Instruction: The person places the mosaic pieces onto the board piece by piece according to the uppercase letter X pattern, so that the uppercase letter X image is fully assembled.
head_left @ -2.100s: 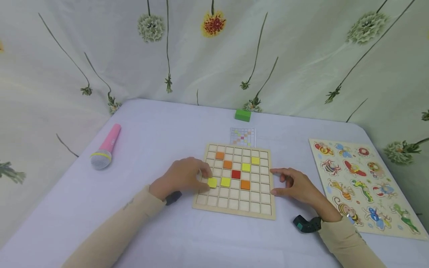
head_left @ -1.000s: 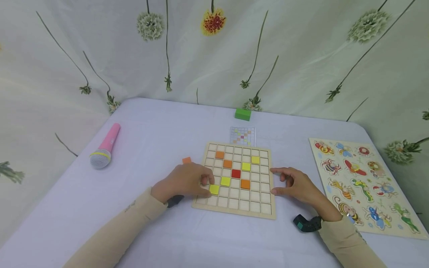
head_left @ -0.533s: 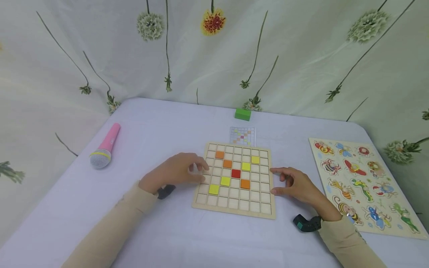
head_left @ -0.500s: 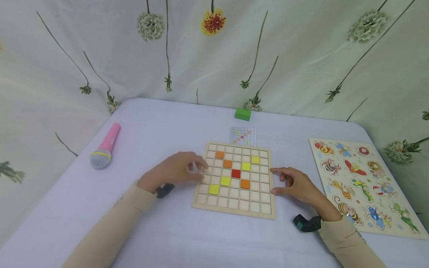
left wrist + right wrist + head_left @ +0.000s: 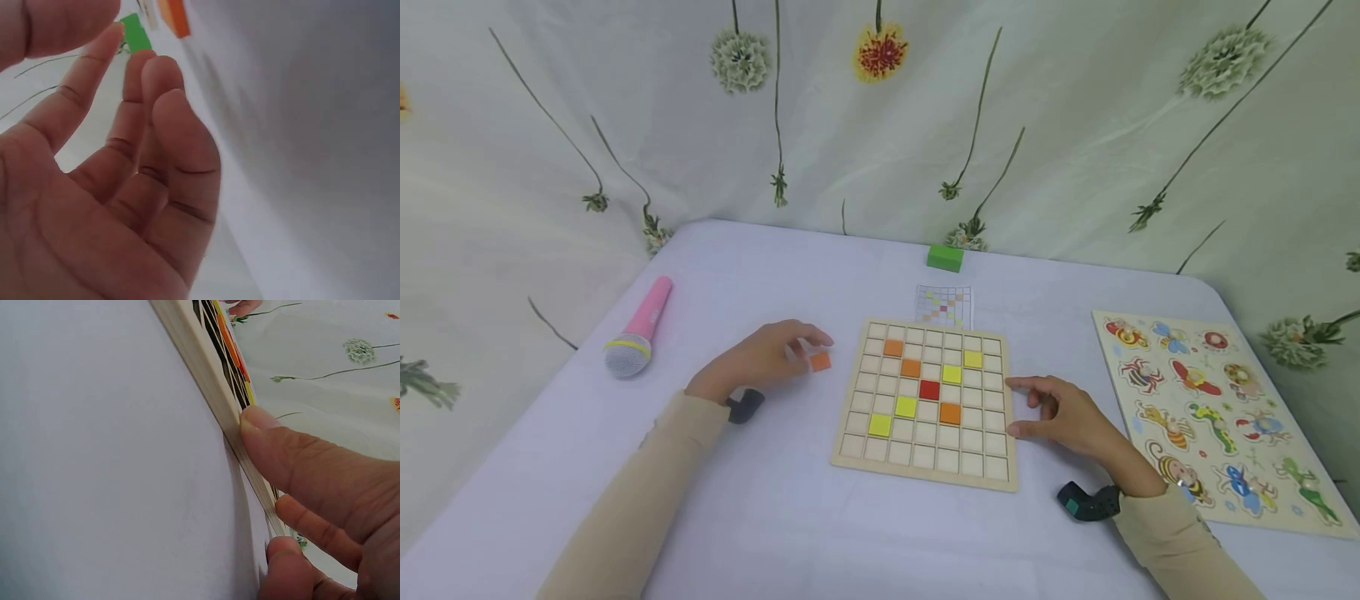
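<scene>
In the head view a square wooden grid board lies on the table, with orange, yellow and red tiles in some cells. Off its left side, a loose orange tile lies on the cloth. My left hand is beside that tile, thumb and fingers spread; the left wrist view shows nothing between them, and the orange tile apart from the fingers. My right hand rests its thumb and fingertips against the board's right edge. The right wrist view shows the thumb touching the wooden edge.
Behind the board lie a small printed pattern card and a green block. A pink toy microphone is at the left. An insect puzzle board lies at the right, near my right forearm.
My left hand set the yellow tile into a lower-left cell and let it go, then moved left and away from me to the loose orange tile. My right hand stayed at the board's edge.
</scene>
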The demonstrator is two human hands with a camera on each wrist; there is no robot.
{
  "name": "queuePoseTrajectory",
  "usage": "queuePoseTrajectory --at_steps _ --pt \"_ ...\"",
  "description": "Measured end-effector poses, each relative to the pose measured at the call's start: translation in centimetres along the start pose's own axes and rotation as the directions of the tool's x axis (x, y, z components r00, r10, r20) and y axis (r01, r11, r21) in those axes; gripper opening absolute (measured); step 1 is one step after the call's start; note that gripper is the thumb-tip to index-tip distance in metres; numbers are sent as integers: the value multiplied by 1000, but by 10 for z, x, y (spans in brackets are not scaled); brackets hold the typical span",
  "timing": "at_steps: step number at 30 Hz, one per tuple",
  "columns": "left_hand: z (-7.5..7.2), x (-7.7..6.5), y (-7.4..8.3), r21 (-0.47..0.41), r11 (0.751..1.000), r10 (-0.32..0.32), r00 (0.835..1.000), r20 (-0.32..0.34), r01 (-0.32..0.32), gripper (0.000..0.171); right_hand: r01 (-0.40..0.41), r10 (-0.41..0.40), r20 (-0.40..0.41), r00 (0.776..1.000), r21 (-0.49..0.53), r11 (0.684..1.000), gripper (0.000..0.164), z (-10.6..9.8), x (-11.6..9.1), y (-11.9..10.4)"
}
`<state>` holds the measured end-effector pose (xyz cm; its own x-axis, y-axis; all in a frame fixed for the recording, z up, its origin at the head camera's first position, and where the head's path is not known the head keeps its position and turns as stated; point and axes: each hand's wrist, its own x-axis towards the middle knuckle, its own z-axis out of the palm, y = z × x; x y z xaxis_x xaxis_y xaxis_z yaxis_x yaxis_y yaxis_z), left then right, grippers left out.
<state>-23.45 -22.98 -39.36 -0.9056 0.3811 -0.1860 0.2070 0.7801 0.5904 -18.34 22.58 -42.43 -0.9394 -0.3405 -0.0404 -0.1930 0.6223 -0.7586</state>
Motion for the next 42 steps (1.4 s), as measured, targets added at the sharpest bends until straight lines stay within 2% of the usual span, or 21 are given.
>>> queuePoseTrajectory --at_steps 4,8,18,27,34,39,42 --pt "1 2 -5 8 1000 -3 1000 18 3 52 -3 3 0 1000 2 1000 65 -1 -1 0" --pt "0 2 -7 13 999 38 999 10 -39 53 -3 3 -2 1000 1 1000 65 -1 -1 0" --pt "1 4 -11 4 998 62 998 -4 -62 42 -6 6 -6 1000 -2 1000 65 -2 -1 0" --pt "1 5 -11 33 999 -2 1000 -27 3 30 -3 3 -9 1000 -4 1000 66 -2 0 -1" --pt "2 5 -12 29 999 -24 999 -37 25 22 -5 4 -11 1000 -12 1000 66 -1 0 -2" --pt "4 5 -11 27 1000 -6 999 -42 7 21 -5 5 -8 1000 -8 1000 66 -1 0 -1" --pt "6 6 -7 25 999 21 998 -67 -20 20 -3 3 -5 1000 -3 1000 66 -1 0 -1"
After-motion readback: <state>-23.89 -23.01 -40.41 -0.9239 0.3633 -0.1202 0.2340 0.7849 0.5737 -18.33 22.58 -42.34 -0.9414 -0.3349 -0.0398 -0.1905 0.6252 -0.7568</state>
